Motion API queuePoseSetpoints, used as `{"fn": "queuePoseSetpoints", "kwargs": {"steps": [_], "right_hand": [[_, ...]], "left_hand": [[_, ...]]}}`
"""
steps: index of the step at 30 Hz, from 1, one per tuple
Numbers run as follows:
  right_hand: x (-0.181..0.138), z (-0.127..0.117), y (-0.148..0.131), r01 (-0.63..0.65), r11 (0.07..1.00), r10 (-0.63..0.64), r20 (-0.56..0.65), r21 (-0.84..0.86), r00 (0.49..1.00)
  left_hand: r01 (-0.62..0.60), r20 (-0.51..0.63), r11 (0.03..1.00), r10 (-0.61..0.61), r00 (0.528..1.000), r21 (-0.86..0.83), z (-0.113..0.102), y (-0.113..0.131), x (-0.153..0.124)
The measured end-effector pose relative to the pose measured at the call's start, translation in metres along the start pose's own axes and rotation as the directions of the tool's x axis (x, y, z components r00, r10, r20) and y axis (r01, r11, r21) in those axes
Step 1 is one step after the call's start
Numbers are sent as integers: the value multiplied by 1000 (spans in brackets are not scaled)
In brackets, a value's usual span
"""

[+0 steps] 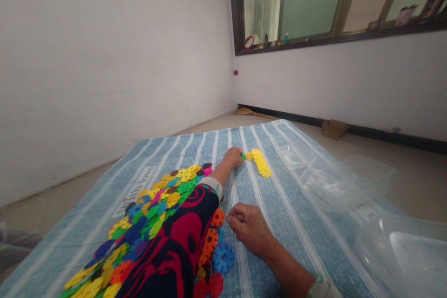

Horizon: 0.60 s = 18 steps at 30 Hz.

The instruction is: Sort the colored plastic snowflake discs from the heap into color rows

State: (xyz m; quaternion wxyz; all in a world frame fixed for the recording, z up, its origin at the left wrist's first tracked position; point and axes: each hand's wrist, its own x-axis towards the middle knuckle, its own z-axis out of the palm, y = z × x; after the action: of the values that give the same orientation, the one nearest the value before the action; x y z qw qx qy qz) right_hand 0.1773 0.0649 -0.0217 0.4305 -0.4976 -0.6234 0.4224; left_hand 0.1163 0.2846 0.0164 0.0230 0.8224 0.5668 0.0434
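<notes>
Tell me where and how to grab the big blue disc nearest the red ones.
Probably best: pinch the blue disc by its right rim, right hand coming from the right. That edge faces bare cloth, while orange discs and red discs crowd its left and near sides. Its notches should help the grip.

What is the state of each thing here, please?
Left hand: at a green disc, grip unclear
Right hand: curled, beside an orange disc
Yellow discs: overlapping in a row
Colourful discs: loosely heaped, partly hidden
Striped cloth: spread out
Clear containers: transparent, lids unclear
Broom: lying down
</notes>
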Motion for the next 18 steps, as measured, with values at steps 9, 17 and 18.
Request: {"fn": "queuePoseSetpoints", "kwargs": {"steps": [9,17,18], "right_hand": [[-1,0,1,0,1000,0,8,3,1000],[0,2,9,14,1000,-14,11,-2,1000],[0,2,10,16,1000,-16,9,-4,1000]], "left_hand": [[1,-8,1000,-1,1000,-22,-2,0,-7],[-30,-33,1000,30,999,5,-32,-38,-30],[-26,-21,1000,26,999,16,-39,-47,-36]]}}
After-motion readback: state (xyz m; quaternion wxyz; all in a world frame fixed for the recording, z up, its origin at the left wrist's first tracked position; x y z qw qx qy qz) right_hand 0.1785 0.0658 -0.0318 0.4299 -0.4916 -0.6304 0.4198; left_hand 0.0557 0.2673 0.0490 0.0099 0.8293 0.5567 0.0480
